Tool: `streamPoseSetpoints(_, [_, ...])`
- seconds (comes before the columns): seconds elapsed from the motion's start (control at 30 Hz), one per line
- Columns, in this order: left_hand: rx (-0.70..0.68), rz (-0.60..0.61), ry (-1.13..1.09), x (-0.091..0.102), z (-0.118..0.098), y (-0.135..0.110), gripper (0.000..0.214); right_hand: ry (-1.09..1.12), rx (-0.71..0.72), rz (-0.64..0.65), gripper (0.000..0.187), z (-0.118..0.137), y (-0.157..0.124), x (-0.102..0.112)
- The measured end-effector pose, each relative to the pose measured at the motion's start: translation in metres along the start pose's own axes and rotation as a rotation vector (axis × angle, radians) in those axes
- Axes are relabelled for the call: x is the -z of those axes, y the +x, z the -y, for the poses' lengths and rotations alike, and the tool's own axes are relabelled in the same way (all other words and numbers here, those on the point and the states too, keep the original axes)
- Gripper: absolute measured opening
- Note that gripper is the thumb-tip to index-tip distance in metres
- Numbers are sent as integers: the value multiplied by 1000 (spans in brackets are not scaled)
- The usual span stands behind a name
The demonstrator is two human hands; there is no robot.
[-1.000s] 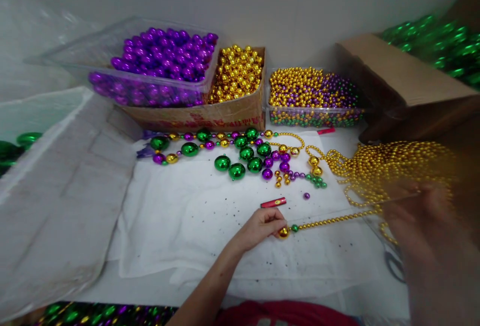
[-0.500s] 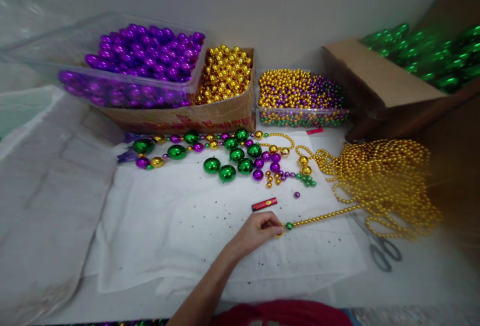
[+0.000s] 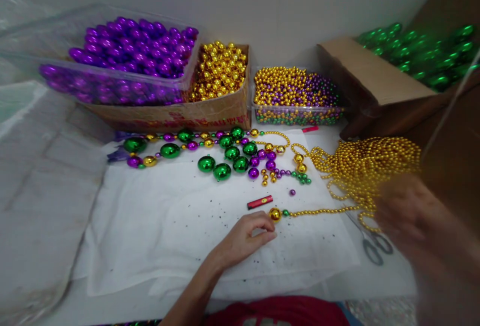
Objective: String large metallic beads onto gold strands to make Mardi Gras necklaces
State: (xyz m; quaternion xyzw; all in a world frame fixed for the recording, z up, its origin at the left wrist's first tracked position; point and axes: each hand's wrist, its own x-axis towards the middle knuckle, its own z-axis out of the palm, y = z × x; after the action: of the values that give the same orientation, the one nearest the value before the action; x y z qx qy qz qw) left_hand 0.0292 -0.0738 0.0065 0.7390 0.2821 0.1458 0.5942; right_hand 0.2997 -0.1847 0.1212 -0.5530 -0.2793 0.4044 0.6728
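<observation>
My left hand (image 3: 250, 233) rests on the white cloth, fingers curved and thumb apart, with nothing between them. Just beyond its fingertips lies a large gold bead (image 3: 275, 214). A small green bead (image 3: 285, 213) follows it, then a string of small gold beads (image 3: 318, 211) running right into a heaped pile of gold bead strands (image 3: 375, 158). Smeared by motion, my right hand (image 3: 412, 213) is in front of that pile at the right; its fingers cannot be made out. A pale thin strand (image 3: 452, 103) rises diagonally above it.
A red lighter (image 3: 259, 202) and loose green balls (image 3: 222, 171) lie on the cloth (image 3: 150, 226), near a strung bead garland (image 3: 170, 150). Grey-handled scissors (image 3: 372, 251) lie right. Behind stand a purple-ball bin (image 3: 191, 73), a gold-bead carton (image 3: 221, 116), a mixed-bead tub (image 3: 300, 116) and a green-ball carton (image 3: 375, 73).
My left hand has let go of the gold bead and drawn slightly back, its fingers parting. My right hand has come into view from the right. The whole view has shifted slightly.
</observation>
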Motion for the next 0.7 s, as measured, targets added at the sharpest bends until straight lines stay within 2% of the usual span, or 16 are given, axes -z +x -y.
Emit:
streamPoseSetpoints(0.1, [39,-47,90,6,-14,2,16,207,-162,150,13,-8,7,-22])
streamPoseSetpoints(0.2, [6,-166,123,5,-34,12,15,312,-183,183,13,-10,9,-34])
streamPoseSetpoints(0.27, [-44,-195,58,-2,-47,22,15,330,-177,186,11,-10,9,-39])
streamPoseSetpoints(0.33, [-91,-166,-59,-13,-57,34,15,319,-163,183,10,-10,9,-43])
streamPoseSetpoints(0.4, [-126,-85,-184,-28,-63,45,22,305,-157,175,11,-12,9,-47])
streamPoseSetpoints(0.47, [-135,-2,-283,-42,-64,54,33,298,-157,159,11,-14,9,-50])
streamPoseSetpoints(0.57, [-40,47,-425,-55,-56,60,20,291,-165,133,12,-17,9,-50])
streamPoseSetpoints(0.7, [164,36,-612,-45,-41,44,20,217,-146,61,17,-12,7,-36])
